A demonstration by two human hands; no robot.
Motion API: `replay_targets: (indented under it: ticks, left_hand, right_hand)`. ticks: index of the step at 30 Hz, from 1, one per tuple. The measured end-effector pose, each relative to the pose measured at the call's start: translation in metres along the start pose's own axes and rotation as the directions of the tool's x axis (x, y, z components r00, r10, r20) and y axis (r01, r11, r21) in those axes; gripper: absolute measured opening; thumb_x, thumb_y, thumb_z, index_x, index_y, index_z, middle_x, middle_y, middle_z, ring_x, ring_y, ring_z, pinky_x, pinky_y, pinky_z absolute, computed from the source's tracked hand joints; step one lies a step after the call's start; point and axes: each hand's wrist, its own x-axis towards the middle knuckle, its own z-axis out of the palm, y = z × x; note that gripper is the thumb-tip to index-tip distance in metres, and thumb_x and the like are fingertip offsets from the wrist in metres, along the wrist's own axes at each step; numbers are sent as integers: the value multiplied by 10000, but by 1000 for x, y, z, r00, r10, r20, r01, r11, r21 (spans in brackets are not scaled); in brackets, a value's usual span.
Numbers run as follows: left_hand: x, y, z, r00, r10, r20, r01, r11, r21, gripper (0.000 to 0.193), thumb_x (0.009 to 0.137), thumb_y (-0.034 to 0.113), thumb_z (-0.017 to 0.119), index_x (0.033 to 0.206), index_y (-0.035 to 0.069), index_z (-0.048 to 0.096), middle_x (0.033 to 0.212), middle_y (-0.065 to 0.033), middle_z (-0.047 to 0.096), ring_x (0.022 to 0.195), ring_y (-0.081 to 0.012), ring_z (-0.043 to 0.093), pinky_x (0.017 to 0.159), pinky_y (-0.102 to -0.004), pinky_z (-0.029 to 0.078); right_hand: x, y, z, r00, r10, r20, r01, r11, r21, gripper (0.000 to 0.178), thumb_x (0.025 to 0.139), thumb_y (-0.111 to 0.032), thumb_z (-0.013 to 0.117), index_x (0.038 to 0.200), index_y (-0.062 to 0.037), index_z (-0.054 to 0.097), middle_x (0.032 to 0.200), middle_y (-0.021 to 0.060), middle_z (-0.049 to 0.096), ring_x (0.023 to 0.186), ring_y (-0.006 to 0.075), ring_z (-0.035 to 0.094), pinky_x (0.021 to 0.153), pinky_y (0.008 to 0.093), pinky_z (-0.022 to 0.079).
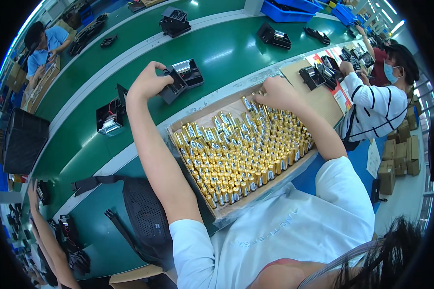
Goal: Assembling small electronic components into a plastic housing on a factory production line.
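My left hand (147, 82) grips a black battery holder (182, 77) on the green tabletop (226, 53); my right hand (277, 94) pinches batteries (236, 154) from a nearly full cardboard tray (226, 214).

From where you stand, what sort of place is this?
Most likely a factory assembly line. A long green conveyor belt carries identical black devices, the person's right hand reaches into a cardboard tray of gold batteries, and the left hand is on one device. Other workers sit alongside.

Bare green belt (226, 53) between black devices (183, 77)
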Motion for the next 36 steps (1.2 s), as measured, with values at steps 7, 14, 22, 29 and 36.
replay_targets:
  ticks: [7, 14, 22, 29, 36]
  left_hand:
    - [5, -2, 9, 983, 90, -159, -151, 887, -436, 413, 851, 138, 706, 1209, -21, 576, 976, -171, 658, 798, -230, 670, 691, -316, 573]
    - [18, 1, 20, 992, -24, -120, -67, 714, -696, 338, 897, 71, 633, 1218, -14, 571, 975, -170, 649, 780, -202, 664, 658, -313, 579]
    - [-3, 9, 15, 990, -15, -140, -72, 799, -597, 302, 930, 80, 579, 1224, 10, 577, 991, -160, 646, 770, -190, 657, 618, -321, 572]
    - [16, 0, 24, 996, -48, -78, -8, 804, -595, 288, 944, 70, 548, 1227, 19, 575, 1001, -160, 649, 781, -187, 654, 593, -304, 553]
    - [15, 8, 24, 996, -40, -76, -16, 783, -622, 295, 931, 70, 553, 1222, 27, 563, 992, -168, 637, 768, -200, 639, 575, -304, 535]
  right_hand:
    - [2, 4, 9, 1000, 13, 3, -13, 998, 67, 368, 735, -280, 703, 683, 82, 671, 611, 167, 608, 548, 318, 558, 620, 390, 525]
    - [9, 9, 8, 999, 9, 49, -17, 987, 162, 300, 721, -218, 694, 656, 74, 671, 538, 130, 568, 498, 287, 527, 585, 381, 509]
    - [4, 7, 3, 999, -34, 11, 29, 957, 287, 387, 730, -299, 734, 631, 71, 685, 497, 110, 576, 454, 264, 547, 562, 349, 519]
    - [-2, -22, 10, 998, -43, -35, 52, 938, 342, 322, 741, -255, 747, 654, 52, 705, 497, 94, 565, 422, 206, 490, 500, 327, 472]
    - [6, -22, 25, 996, -83, -44, 91, 972, 217, 310, 757, -255, 732, 658, 38, 717, 508, 99, 575, 423, 216, 501, 484, 333, 474]
